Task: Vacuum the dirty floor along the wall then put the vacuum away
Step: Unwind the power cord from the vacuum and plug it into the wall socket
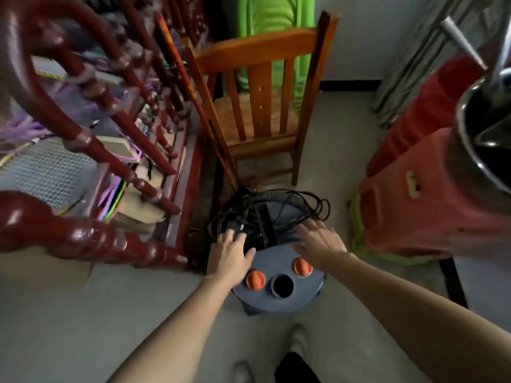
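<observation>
Resting both hands apart and flat, fingers straight and gripping nothing: left hand [229, 251] on the top left of the dark vacuum [276, 259], fingertips over the coiled black cord [322, 210], right hand [318, 244] on the top right, just beyond one orange knob [302, 266]. Standing on the floor [83, 327] directly under the hands, with a wooden chair [260, 87] just beyond them, a dark red railing [91, 139] to their left and red plastic stools [420, 217] to their right
</observation>
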